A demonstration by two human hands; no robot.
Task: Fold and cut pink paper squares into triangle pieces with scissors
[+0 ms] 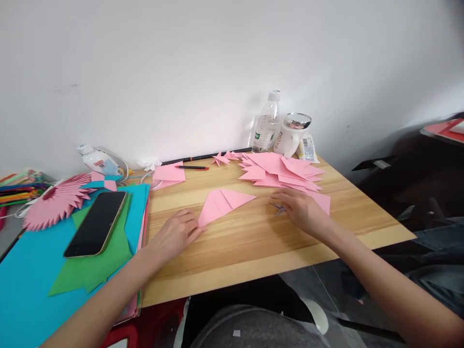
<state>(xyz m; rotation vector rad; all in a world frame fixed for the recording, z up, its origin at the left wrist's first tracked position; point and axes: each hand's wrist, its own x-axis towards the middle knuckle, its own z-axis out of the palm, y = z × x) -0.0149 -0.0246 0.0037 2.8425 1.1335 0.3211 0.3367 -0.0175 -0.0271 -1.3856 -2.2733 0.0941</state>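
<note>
A folded pink paper (224,204) with creases lies near the middle of the wooden table (232,251). At its lower left corner, my left hand (179,232) pinches the paper between thumb and fingers. Right of it, my right hand (299,208) is over small scissors (278,209), fingers bent around them and partly hidden. A pink sheet (323,200) shows beyond my right wrist. Just behind my right hand is a pile of pointed pink paper pieces (281,169).
A water bottle (266,125) and white mug (290,137) stand by the wall. Small pink stars (221,158), a black pen (193,167) and pink squares (169,174) lie behind. At left, a phone (96,224) rests on green and blue paper (32,285).
</note>
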